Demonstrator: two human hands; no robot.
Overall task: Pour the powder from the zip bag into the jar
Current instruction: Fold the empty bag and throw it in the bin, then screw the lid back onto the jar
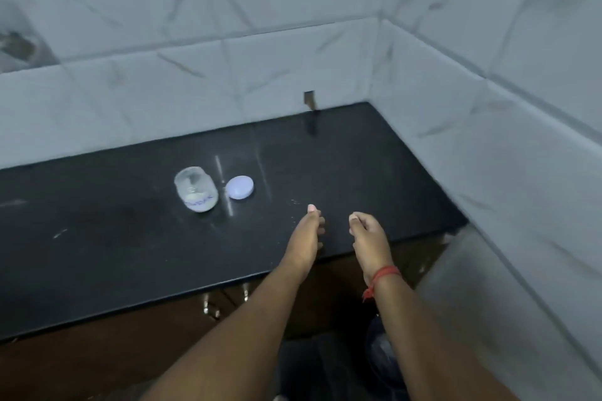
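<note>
A small clear glass jar [196, 189] stands open on the black countertop [97, 238], with some white powder at its bottom. Its round white lid [239, 187] lies flat just to its right. My left hand [308, 231] hovers over the counter's front edge, right of the lid, thumb forward and fingers curled under. My right hand [366, 234] is close beside it, fingers curled in, with a red thread [382, 273] on the wrist. Nothing shows in either hand. No zip bag is in view.
White marbled tiles form the back wall and the right wall [488, 140], which meet at the counter's far right corner. A small dark notch [309, 99] sits in the back wall. Brown cabinet doors with metal handles [208, 306] lie below the counter edge.
</note>
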